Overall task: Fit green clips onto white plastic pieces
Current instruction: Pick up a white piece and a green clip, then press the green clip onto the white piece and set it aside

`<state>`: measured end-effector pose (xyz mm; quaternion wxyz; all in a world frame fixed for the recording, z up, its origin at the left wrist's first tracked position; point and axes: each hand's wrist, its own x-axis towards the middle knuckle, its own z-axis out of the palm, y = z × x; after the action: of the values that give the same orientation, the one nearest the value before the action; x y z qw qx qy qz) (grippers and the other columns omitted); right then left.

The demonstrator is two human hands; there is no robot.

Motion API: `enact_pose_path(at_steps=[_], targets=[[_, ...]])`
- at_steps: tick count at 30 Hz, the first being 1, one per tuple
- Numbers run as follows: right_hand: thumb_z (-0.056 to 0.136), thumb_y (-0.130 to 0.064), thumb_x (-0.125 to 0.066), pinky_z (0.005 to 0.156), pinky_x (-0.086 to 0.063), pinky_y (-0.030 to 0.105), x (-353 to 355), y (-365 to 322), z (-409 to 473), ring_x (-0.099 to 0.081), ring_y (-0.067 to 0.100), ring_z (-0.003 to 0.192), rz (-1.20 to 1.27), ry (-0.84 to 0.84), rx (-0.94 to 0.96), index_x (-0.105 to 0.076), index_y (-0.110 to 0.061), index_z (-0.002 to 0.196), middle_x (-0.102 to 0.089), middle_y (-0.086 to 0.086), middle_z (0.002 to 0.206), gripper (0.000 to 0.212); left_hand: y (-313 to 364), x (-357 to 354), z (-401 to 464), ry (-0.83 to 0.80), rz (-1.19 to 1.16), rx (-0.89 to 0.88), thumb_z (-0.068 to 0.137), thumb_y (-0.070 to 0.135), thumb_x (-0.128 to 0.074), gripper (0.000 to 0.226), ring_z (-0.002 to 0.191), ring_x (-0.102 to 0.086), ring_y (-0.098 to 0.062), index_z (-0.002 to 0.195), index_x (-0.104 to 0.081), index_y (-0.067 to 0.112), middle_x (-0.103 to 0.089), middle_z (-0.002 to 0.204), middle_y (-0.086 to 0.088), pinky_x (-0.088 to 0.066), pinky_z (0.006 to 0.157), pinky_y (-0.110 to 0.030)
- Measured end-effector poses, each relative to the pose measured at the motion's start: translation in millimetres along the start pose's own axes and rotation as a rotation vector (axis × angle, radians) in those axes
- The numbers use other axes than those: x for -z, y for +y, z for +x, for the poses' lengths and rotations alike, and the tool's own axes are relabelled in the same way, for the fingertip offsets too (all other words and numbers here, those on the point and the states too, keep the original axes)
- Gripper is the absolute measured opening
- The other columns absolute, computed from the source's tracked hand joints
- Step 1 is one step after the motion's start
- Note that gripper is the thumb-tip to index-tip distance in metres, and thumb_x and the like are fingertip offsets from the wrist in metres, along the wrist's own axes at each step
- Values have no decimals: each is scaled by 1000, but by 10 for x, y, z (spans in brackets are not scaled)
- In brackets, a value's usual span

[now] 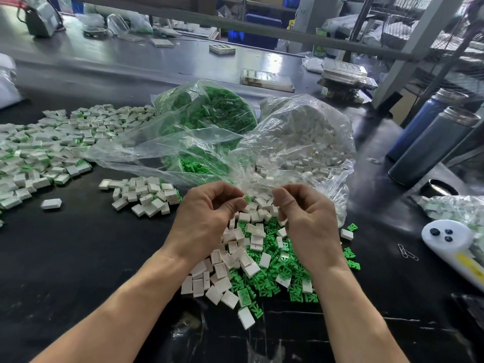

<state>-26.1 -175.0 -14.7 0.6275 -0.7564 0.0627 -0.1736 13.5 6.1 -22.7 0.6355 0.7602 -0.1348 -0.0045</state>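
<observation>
Green ribbed clip (247, 198) pinched in left hand (207, 221); right hand (306, 218) fingers curled, contents unclear

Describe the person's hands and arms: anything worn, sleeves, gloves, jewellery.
Both forearms are bare as far as the frame shows; no sleeves appear. The left hand and right hand wear no gloves. No watch, bracelet or ring is visible on either wrist or on the fingers that show.

One head-worn wide-angle view looks forward and down over a black table (78, 258), close above both hands at frame centre. Far shelving bends near the edges, probably from lens distortion. No second view overlaps.
</observation>
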Motion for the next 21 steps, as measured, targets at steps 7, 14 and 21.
enact_pose_path(at_steps=[7,14,21], targets=[[98,-28,-71,55,-44,14,-29,45,-5,-57,1,59,-6,55,-39,-73,-19,88,-66,-12,66,14,-64,123,21,21,355,29,92,26,-75,14,80,-68,8,97,-69,37,-72,84,17,-58,69,-13],[98,-32,-71,59,-47,13,-3,55,-10,-61,0,63,-62,46,-72,-74,-22,88,-69,-8,73,14,-17,551,162,329,760,30,88,26,-81,4,91,-68,-20,91,-79,29,-73,94,6,-55,91,-41],[98,-34,-71,56,-45,9,-3,87,-1,-59,-3,58,-92,31,-84,-73,-23,87,-65,-17,62,16,-60,736,271,425,884,128,91,27,-78,5,105,-66,-32,94,-81,29,-78,101,-1,-48,102,-51]])
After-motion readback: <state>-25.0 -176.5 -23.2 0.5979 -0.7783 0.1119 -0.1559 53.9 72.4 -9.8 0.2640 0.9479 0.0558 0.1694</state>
